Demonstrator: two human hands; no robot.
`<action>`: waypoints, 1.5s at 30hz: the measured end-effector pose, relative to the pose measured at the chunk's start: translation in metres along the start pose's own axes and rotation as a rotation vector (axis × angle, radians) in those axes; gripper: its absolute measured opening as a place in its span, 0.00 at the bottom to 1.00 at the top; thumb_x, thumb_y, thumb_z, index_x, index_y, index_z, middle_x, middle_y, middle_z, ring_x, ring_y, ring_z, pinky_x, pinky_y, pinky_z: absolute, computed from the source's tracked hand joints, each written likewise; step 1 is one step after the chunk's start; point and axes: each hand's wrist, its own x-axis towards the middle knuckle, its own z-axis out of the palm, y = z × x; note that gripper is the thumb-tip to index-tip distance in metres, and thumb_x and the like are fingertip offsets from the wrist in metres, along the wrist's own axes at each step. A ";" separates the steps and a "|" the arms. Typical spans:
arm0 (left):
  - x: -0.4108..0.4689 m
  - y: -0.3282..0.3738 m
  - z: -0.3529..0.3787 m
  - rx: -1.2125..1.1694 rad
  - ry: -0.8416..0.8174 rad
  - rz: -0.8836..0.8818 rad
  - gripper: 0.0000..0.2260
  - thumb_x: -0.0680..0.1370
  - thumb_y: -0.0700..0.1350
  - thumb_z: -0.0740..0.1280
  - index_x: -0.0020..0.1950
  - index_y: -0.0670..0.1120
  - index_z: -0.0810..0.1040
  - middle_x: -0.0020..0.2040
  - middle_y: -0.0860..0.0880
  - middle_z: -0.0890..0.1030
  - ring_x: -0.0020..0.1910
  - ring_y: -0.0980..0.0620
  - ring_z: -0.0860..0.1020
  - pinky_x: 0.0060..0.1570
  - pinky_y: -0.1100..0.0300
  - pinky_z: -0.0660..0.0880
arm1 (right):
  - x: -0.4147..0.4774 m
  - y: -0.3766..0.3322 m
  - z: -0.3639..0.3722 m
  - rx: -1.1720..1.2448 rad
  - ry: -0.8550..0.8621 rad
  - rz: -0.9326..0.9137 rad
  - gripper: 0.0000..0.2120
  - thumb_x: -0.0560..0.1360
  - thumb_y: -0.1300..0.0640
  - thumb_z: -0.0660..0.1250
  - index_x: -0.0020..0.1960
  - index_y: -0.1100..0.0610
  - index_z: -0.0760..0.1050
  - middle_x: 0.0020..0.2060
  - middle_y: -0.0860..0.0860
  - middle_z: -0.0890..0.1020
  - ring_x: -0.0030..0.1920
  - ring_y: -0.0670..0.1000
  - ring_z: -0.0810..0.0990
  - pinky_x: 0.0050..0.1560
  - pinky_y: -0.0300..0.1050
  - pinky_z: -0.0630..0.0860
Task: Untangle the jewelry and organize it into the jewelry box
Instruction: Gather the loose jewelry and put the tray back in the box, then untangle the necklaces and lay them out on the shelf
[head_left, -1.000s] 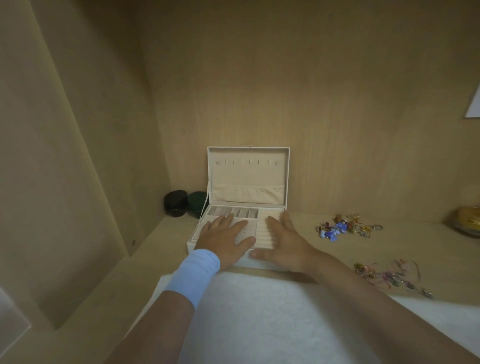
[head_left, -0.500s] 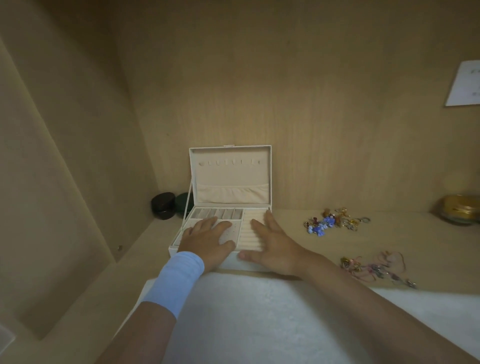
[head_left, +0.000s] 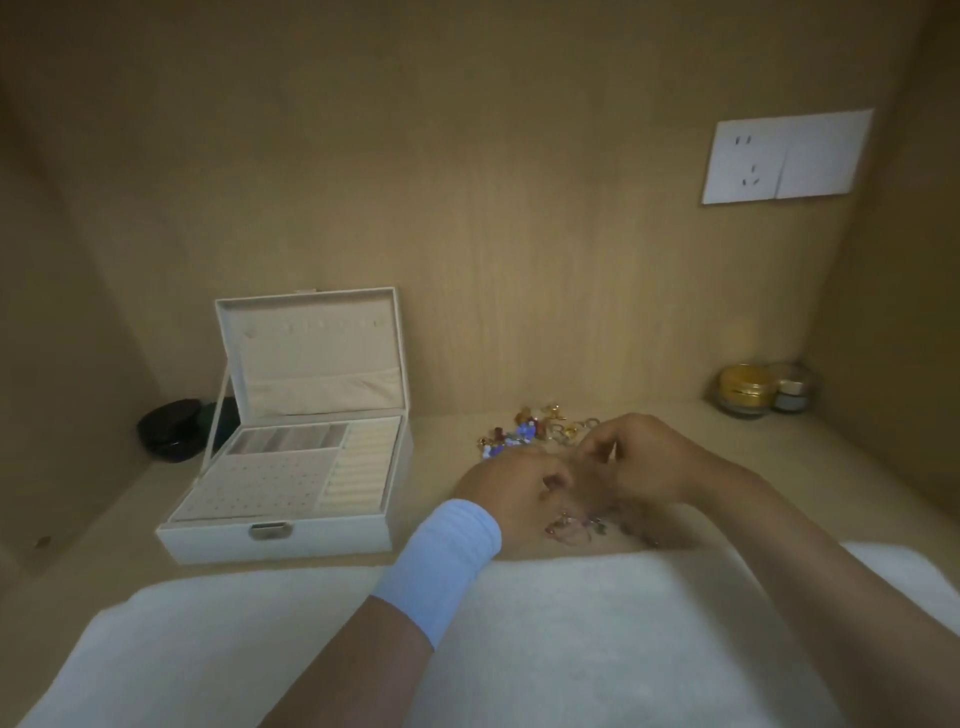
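Step in hand: start of the untangling, by my reading; no piece visible in the box yet.
Left hand: pale blue wristband on the forearm; fingers curled inward, seemingly pinching the left side of the tangle.
Right hand: fingers curled, thumb and forefinger drawn together as if nipping a fine strand; blur hides the exact contact.
Tangle: under and between both hands, on the bench just beyond the towel, well right of the box. Small charms show; chains too blurred to trace.
Loose pile: blue and amber bits, just behind the hands, apart from the tangle.
Jewelry box: at left, lid upright, perforated panel in front, padded rolls on its right side, small compartments at the back.
Method: anchor one piece with the left hand and let the right feed a single strand back through its loops. Work the knot loose and spread it flat; do not pull it tight.
Risk: tugging could cinch thin chains or flick small charms off the bench.
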 end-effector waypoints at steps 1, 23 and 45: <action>0.006 0.006 0.008 0.017 -0.049 0.004 0.11 0.77 0.48 0.65 0.59 0.55 0.79 0.58 0.52 0.77 0.57 0.51 0.76 0.59 0.55 0.73 | -0.002 0.010 -0.001 0.000 -0.031 0.018 0.09 0.72 0.61 0.71 0.42 0.46 0.83 0.34 0.40 0.82 0.33 0.34 0.76 0.37 0.26 0.68; 0.011 -0.023 0.048 0.158 -0.258 0.022 0.26 0.81 0.61 0.55 0.78 0.64 0.51 0.80 0.57 0.43 0.79 0.56 0.41 0.77 0.55 0.43 | -0.008 0.050 0.029 -0.372 -0.286 0.037 0.27 0.83 0.38 0.48 0.80 0.37 0.46 0.81 0.50 0.39 0.80 0.51 0.35 0.78 0.56 0.37; 0.063 0.016 0.029 -0.063 -0.053 -0.007 0.20 0.81 0.52 0.61 0.74 0.57 0.68 0.70 0.56 0.72 0.70 0.55 0.67 0.72 0.57 0.62 | 0.001 0.097 -0.008 -0.155 0.100 0.009 0.07 0.73 0.52 0.74 0.51 0.49 0.86 0.38 0.36 0.75 0.47 0.44 0.76 0.51 0.37 0.70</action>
